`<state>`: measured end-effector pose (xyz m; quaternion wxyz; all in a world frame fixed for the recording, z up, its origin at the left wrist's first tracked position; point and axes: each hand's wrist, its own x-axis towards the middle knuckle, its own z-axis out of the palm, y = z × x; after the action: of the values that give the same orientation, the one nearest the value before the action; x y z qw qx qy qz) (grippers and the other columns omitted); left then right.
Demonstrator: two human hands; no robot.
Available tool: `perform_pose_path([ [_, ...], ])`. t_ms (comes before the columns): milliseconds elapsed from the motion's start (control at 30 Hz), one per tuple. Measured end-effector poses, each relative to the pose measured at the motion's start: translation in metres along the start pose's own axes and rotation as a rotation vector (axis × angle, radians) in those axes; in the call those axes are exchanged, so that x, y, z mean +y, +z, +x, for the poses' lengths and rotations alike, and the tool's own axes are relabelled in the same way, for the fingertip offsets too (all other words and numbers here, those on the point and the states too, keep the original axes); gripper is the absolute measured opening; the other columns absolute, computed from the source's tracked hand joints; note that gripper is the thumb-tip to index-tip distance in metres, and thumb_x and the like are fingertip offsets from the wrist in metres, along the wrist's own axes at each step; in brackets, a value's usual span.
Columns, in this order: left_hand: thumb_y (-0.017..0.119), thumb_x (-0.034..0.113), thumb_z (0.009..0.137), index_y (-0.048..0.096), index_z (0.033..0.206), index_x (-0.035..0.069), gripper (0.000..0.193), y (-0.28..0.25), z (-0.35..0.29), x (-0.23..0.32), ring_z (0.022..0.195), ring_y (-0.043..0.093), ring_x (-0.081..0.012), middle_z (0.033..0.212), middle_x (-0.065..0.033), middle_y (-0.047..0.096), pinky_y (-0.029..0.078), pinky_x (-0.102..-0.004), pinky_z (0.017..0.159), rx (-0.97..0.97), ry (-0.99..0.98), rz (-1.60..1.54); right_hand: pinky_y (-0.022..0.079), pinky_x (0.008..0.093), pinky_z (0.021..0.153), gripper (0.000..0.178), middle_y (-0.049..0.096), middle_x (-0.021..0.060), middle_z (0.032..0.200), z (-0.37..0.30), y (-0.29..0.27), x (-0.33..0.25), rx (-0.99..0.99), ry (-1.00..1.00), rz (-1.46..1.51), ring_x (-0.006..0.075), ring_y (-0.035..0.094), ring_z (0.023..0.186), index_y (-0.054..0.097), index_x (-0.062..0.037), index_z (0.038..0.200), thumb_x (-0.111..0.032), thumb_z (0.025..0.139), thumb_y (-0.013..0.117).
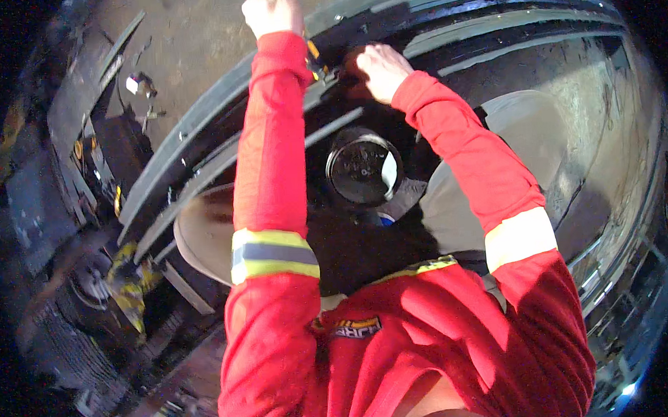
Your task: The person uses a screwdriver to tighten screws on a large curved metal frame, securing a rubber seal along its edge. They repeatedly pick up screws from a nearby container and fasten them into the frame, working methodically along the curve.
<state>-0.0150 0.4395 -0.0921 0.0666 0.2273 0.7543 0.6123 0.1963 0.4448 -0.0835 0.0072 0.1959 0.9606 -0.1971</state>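
Gritty concrete floor under dark steel rails, perhaps a frame.

Dim scene with strong light from above; glare on curved metal, deep shadows below, and perhaps slightly blurred, bent black edges.

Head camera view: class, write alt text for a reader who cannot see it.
Two hands in red sleeves reach up to a curved dark metal frame: the left hand is clenched, the right hand rests on the frame. A round black can sits below.
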Motion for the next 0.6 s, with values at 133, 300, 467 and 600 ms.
perform_pose_path([
  [133, 0.048, 0.027, 0.091, 0.05, 0.063, -0.004, 0.042, -0.013, 0.012, 0.007, 0.05, 0.038, -0.0133, 0.049, -0.003, 0.041, 0.031, -0.036, 0.045, -0.015, 0.172, 0.096, 0.049, 0.0434, 0.076, 0.027, 0.065, 0.0123, 0.087, -0.001, 0.013, -0.001, 0.052, -0.103, 0.108, 0.0322, 0.061, 0.086, 0.069, -0.0108, 0.089, -0.024, 0.065, 0.071],
  [300, 0.042, 0.03, 0.094, 0.039, 0.054, 0.009, 0.046, -0.041, 0.047, 0.12, 0.034, 0.034, -0.0105, 0.044, 0.0009, 0.038, 0.024, -0.0293, 0.033, -0.285, 0.149, -0.532, 0.049, 0.0429, 0.076, 0.032, 0.065, 0.0112, 0.086, 0.004, 0.0, -0.001, 0.086, -0.224, 0.137, 0.0322, 0.061, 0.086, 0.07, -0.0113, 0.091, -0.029, 0.064, 0.072],
  [467, 0.046, 0.025, 0.084, 0.043, 0.05, 0.004, 0.04, -0.004, -0.029, 0.031, 0.035, 0.048, -0.0198, 0.043, -0.0104, 0.047, 0.036, -0.035, 0.035, -0.086, -0.148, -0.095, 0.05, 0.0437, 0.076, 0.015, 0.063, 0.0154, 0.084, 0.0, 0.004, 0.006, -0.015, -0.017, -0.043, 0.0342, 0.062, 0.081, 0.066, -0.0093, 0.086, -0.012, 0.072, 0.06],
  [600, 0.048, 0.028, 0.085, 0.041, 0.048, 0.006, 0.044, -0.032, -0.016, 0.067, 0.035, 0.045, -0.0183, 0.041, -0.0076, 0.042, 0.034, -0.034, 0.036, -0.059, -0.058, -0.252, 0.05, 0.0439, 0.075, 0.024, 0.064, 0.014, 0.088, 0.001, -0.005, -0.01, -0.016, -0.087, 0.113, 0.0347, 0.061, 0.085, 0.067, -0.0132, 0.089, -0.021, 0.066, 0.07],
])
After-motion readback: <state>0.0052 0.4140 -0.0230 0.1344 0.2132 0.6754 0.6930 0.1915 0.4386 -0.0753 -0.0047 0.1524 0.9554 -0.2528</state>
